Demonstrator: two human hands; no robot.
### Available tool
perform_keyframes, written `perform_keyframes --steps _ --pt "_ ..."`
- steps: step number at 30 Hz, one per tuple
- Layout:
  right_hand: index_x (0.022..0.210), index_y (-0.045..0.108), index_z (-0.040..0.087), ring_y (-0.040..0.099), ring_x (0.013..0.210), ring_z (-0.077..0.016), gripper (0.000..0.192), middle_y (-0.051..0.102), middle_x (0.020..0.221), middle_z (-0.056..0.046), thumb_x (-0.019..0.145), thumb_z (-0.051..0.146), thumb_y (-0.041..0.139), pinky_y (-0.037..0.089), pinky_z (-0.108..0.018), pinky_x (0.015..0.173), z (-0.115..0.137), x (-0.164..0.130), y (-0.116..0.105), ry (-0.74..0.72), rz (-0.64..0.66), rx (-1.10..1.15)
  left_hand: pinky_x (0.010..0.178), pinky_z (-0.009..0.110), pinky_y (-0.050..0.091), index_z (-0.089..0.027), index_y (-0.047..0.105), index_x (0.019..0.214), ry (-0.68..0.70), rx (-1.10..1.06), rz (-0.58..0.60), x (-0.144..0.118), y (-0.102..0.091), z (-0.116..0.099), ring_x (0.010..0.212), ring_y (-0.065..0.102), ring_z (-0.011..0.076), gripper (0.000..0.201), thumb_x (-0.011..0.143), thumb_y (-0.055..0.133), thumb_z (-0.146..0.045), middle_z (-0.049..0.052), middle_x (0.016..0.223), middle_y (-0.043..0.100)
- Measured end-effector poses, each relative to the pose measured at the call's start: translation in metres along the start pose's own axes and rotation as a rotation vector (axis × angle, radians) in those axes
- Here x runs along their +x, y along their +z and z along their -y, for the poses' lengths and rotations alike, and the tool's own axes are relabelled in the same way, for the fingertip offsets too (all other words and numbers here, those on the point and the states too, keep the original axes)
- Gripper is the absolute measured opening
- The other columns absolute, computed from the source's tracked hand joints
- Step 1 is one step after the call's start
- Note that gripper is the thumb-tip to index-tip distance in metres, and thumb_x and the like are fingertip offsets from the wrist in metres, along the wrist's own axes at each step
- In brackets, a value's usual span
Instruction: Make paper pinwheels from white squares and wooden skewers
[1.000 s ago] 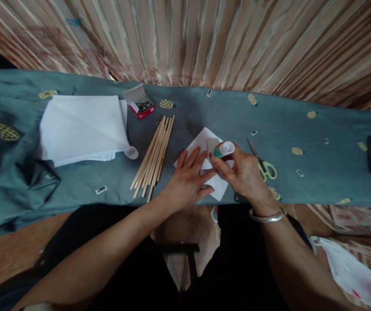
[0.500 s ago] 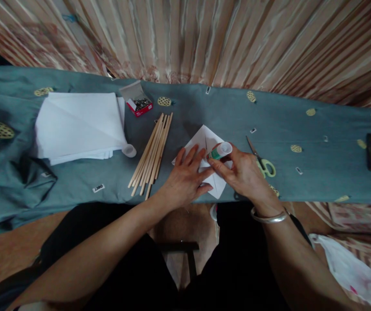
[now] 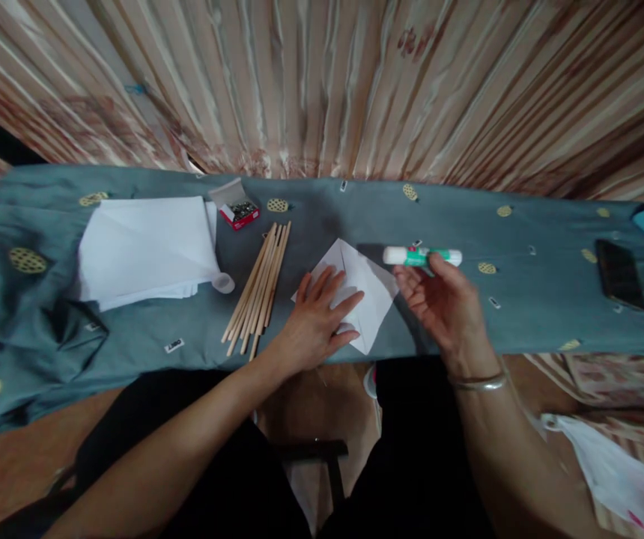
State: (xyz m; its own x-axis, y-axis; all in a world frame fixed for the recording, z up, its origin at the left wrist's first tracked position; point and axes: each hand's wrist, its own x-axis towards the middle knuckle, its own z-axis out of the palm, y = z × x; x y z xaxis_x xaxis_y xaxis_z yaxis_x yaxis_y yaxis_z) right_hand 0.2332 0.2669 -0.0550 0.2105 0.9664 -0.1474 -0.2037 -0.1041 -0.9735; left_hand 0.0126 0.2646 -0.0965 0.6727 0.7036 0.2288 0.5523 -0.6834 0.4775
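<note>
Both hands: left (image 3: 315,318) flat on paper (image 3: 368,288), right (image 3: 442,303) holds glue stick (image 3: 421,257)

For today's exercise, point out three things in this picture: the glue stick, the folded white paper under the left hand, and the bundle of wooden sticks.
glue stick (image 3: 421,257), head view, on its green label band.
folded white paper (image 3: 368,288), head view, on the bare upper flap.
bundle of wooden sticks (image 3: 258,288), head view, at the middle of the bundle.

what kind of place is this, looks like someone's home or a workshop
Probably a home craft spot, not a workshop: a table under a patterned grey-blue cloth, striped drapes behind, and craft supplies such as a stack of white paper, wooden sticks and a glue stick held by the right hand.
</note>
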Motion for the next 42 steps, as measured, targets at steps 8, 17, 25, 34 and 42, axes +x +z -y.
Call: perform_keyframes --steps 8,17,25,34,42 --pt "0.087 0.069 0.023 0.072 0.073 -0.0158 0.038 0.075 0.078 -0.003 0.086 0.059 0.056 0.059 -0.030 0.075 -0.016 -0.012 0.038 0.296 0.214 0.337 0.103 0.047 0.047 -0.019 0.060 0.124 -0.318 -0.720 -0.277 0.010 -0.013 -0.001 0.118 0.060 0.0258 0.048 0.080 0.071 -0.034 0.011 0.128 0.064" --pt "0.092 0.069 0.023 0.072 0.077 -0.0124 0.016 0.078 0.089 0.001 0.079 0.031 0.074 0.059 -0.023 0.075 -0.034 -0.026 0.073 0.453 0.321 0.635 0.097 0.039 0.049 -0.018 0.073 0.100 -0.548 -1.345 -0.423 0.011 -0.039 -0.016 0.100 0.067 0.0219 0.038 0.065 0.081 -0.029 0.005 0.104 0.074" --pt "0.088 0.075 0.019 0.071 0.072 -0.0151 0.032 0.078 0.080 -0.004 0.065 0.038 0.086 0.054 -0.026 0.068 -0.026 -0.030 0.086 0.319 0.438 0.215 0.072 0.030 0.051 -0.018 0.077 0.092 -0.578 -1.273 -0.458 -0.003 -0.060 -0.005 0.069 0.063 0.0139 0.033 0.067 0.080 -0.040 0.000 0.076 0.071" --pt "0.086 0.078 0.019 0.067 0.069 -0.0147 0.036 0.076 0.078 -0.005 0.063 0.046 0.085 0.050 -0.027 0.065 -0.032 -0.031 0.097 0.298 0.452 0.044 0.099 0.043 0.047 -0.021 0.072 0.110 -0.463 -0.215 -0.473 -0.042 -0.098 0.056 0.112 0.059 0.0259 0.033 0.081 0.062 -0.033 0.008 0.116 0.069" --pt "0.085 0.078 0.019 0.067 0.071 -0.0154 0.033 0.075 0.077 -0.005 0.063 0.043 0.085 0.049 -0.028 0.066 -0.030 -0.030 0.096 0.308 0.463 0.088 0.092 0.044 0.052 -0.019 0.075 0.098 -0.393 0.223 -0.168 -0.065 -0.093 0.075 0.099 0.064 0.0263 0.030 0.078 0.054 -0.010 0.010 0.104 0.072"
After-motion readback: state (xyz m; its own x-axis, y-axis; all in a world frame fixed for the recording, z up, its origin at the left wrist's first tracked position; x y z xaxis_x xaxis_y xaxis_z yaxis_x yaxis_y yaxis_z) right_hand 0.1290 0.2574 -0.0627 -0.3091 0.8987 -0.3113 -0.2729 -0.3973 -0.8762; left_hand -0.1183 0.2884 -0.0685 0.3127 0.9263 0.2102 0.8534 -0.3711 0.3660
